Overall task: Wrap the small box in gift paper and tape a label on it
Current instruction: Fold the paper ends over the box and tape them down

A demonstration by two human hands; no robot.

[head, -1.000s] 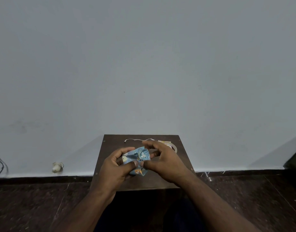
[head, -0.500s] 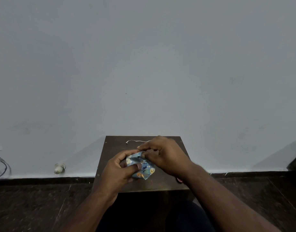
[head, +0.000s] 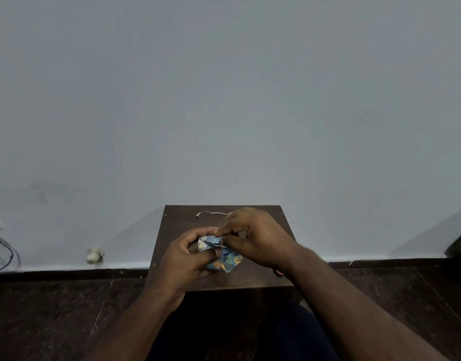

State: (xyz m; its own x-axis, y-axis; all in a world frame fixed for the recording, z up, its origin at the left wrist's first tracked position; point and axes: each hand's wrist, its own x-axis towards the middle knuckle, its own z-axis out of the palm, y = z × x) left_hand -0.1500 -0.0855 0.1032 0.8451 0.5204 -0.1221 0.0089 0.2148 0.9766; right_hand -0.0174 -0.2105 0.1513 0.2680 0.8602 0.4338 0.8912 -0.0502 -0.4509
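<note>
Small box wrapped in gift paper (head: 223, 256): glossy blue sheet printed with little cartoon figures in white, yellow and orange, creased into angular flaps, one pointed corner jutting toward the near edge. Held just above the middle of the counter (head: 177, 222), between both hands.

Left hand (head: 184, 259): curled round the left side of the parcel, thumb laid across the paper's top face, fingers wrapped behind. Right hand (head: 255, 238): thumb and forefinger pinching a paper flap at the parcel's upper right, remaining fingers bent above it. Both forearms bare, reaching in from the bottom of the view.

Thin white string (head: 211, 213): lying in a loose wavy line near the far edge of the counter, right end hidden behind the right hand. Small dark and reddish item (head: 279, 272) near the right edge, under the right wrist, too hidden to identify.

Counter: small, square, dark brown wood with a matte top and round fixings at the corners; bare strips along the left side and the near edge. Far edge close to a plain pale grey wall (head: 224, 100).

Floor (head: 55, 308): dark, polished, faintly veined stone. Whitish plug-like object (head: 94, 255) at the wall's foot on the left; grey cables (head: 5, 256) at the far left edge.
</note>
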